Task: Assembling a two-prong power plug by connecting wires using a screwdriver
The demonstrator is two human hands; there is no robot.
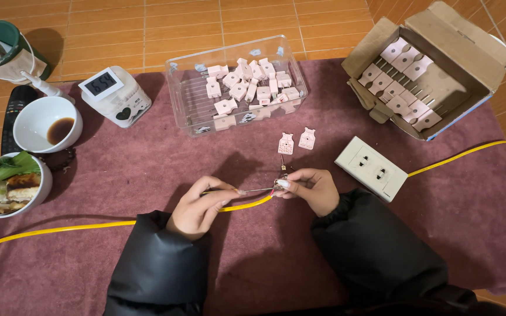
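Note:
My left hand (201,205) pinches a yellow cable (60,229) near its stripped end, where thin bare wires stick out to the right. My right hand (310,188) grips those wire ends together with a small plug part (281,182) at the fingertips. Both hands hover low over a maroon cloth (147,169). Two pale pink plug halves (297,141) lie on the cloth just beyond my right hand. A white socket block (371,168) with a second yellow cable (461,154) sits to the right of that hand.
A clear plastic tub (190,111) of pink plugs stands at the back centre, an open cardboard box (434,55) of more plugs at the back right. On the left are a white digital clock (115,93), a bowl of dark liquid (48,124), a bowl of food (10,184), a remote (16,111).

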